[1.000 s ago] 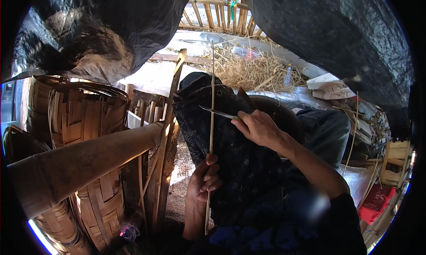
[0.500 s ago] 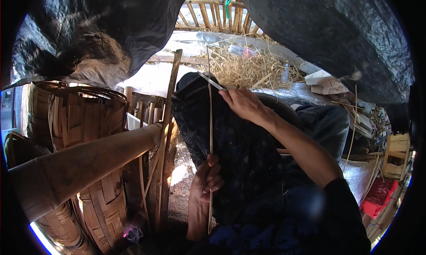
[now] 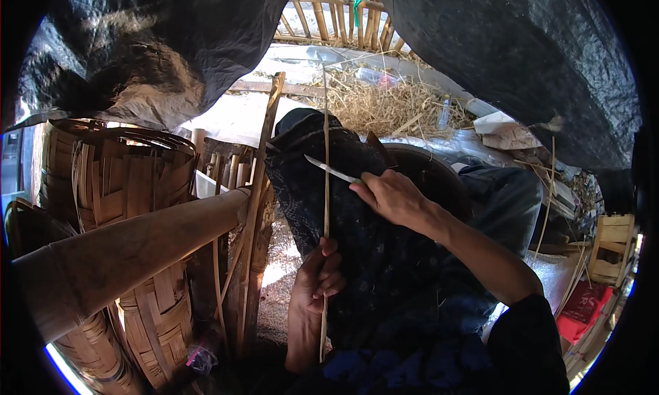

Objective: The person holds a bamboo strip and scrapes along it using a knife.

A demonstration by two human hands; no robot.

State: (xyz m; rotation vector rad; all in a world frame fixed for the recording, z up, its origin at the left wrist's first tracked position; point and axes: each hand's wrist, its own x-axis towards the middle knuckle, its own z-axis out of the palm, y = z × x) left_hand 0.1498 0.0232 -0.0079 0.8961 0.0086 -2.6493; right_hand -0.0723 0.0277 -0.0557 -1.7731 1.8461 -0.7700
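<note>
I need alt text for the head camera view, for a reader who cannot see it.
A person's left hand holds a thin bamboo strip upright over a dark cloth on the lap, while the right hand presses a knife against it. Woven bamboo baskets and a thick bamboo pole are to the left.

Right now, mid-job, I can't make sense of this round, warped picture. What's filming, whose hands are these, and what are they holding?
The picture comes from a wide fisheye camera worn on a person's head, looking down at their own bare hands; that is why straight edges bend near the rim. No machine is involved.

The left hand grips a thin bamboo strip that stands nearly upright over a dark patterned cloth covering the lap. The right hand holds a knife, its blade laid against the strip.

To the left stand woven bamboo baskets, with a thick bamboo pole slanting in front of them. Straw lies on the ground beyond, and black plastic sheeting hangs overhead.
</note>
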